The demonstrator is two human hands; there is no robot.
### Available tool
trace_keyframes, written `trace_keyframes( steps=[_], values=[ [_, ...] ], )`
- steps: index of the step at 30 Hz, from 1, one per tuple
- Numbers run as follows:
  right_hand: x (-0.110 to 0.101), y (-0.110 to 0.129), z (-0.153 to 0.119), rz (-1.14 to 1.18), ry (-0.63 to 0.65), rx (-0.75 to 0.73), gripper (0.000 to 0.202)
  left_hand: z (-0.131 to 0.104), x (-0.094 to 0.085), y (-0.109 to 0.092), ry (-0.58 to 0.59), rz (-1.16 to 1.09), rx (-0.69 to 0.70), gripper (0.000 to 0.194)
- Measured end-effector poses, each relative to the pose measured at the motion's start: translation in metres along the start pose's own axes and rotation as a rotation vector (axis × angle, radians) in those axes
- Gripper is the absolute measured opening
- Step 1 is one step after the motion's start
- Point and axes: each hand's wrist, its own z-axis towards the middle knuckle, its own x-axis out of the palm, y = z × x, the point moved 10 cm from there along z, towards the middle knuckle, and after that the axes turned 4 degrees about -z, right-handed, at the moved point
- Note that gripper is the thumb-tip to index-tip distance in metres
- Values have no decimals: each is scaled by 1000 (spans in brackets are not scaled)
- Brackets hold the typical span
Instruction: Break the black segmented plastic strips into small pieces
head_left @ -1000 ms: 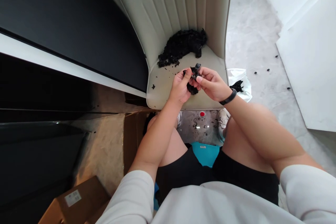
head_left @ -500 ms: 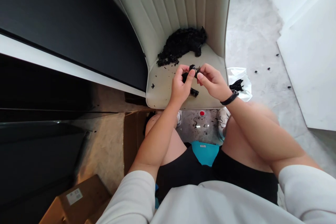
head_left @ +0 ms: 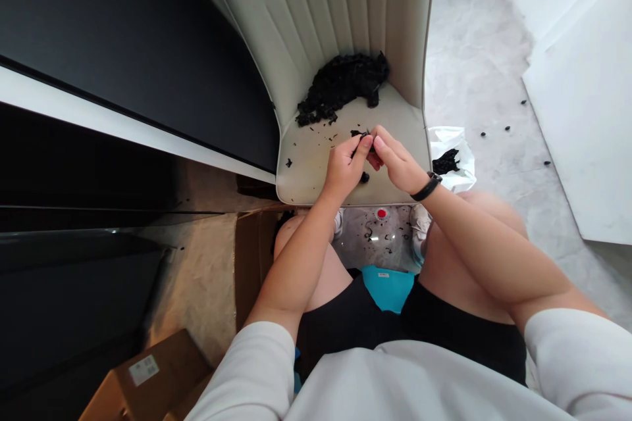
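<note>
Left hand: the left hand (head_left: 344, 163) has thumb and forefinger pinched on a small, dark, ragged piece (head_left: 355, 133) above the chair seat.
Right hand: the right hand (head_left: 401, 163) grips the same piece from the other side, its fingers curled narrow, a black wristband (head_left: 425, 189) behind them.
Change: the two thumb tips have drawn together, so less of the piece shows between them; whether it has split is hidden.
Cream padded chair: its seat (head_left: 309, 174) bears a crumpled black heap (head_left: 343, 84) towards the backrest, scattered crumbs, and a black lump (head_left: 364, 177) just below the hands.
White plastic bag: the bag (head_left: 465, 175) lies beside the chair, holding a wrinkled black clump (head_left: 446, 162).
</note>
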Motion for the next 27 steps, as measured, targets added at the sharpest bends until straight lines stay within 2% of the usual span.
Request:
trace_keyframes(
  steps=[4, 10, 15, 21, 27],
  values=[
    [8, -3, 5, 108, 49, 46, 65, -2, 2, 1, 7, -72, -33, 53],
    [13, -1, 9, 268, 60, 46, 66, -5, 2, 17, -39, -211, -73, 58],
    [12, -1, 7, 297, 66, 42, 64, -6, 5, 22, -70, -332, -123, 60],
    [7, 1, 6, 284, 64, 38, 60, -6, 9, 25, -100, -360, -194, 63],
    [11, 8, 1, 333, 204, 52, 56, -6, 8, 22, -103, -394, -219, 68]
  ],
)
